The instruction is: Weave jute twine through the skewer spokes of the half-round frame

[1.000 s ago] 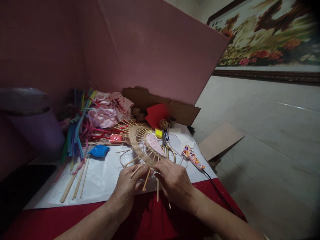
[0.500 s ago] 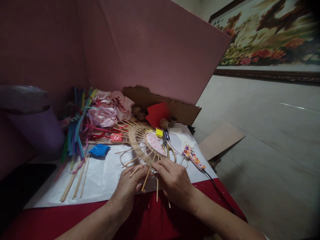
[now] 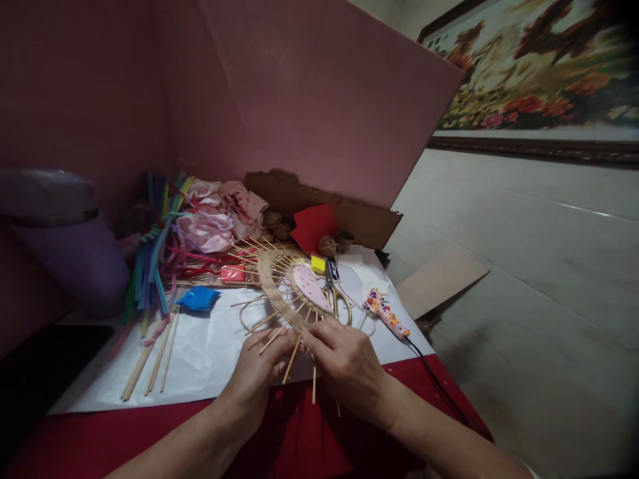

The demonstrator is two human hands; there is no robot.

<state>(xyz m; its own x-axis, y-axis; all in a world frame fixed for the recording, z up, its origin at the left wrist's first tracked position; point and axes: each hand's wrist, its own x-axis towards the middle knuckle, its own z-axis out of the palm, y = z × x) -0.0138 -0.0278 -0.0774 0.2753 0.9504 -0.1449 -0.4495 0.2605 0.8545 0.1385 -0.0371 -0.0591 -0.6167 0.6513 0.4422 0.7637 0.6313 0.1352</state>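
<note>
Between my hands a round woven frame of twine and thin wooden sticks (image 3: 272, 283) is tilted over the table's front edge. Its sticks fan outward, and a pink dotted fabric piece (image 3: 310, 287) fills the middle. My left hand (image 3: 267, 359) is closed on the lower left rim, thumb near the sticks. On the lower right, my right hand (image 3: 347, 352) pinches the twine band and sticks with its fingertips. Part of the frame is hidden behind the right hand. Gold-handled scissors (image 3: 342, 306) lie just beyond it, beside a yellow packet (image 3: 318, 265).
A flowered glue gun (image 3: 387, 314) with a black cord lies at the right. Loose sticks (image 3: 157, 356), a blue packet (image 3: 200, 299) and bundled pipe cleaners (image 3: 150, 266) are at the left. Pink fabric (image 3: 207, 229), red paper (image 3: 314, 227) and cardboard (image 3: 369, 229) stand behind.
My right hand's fingers have shifted very slightly along the lower rim. The frame and my left hand have stayed almost where they were.
</note>
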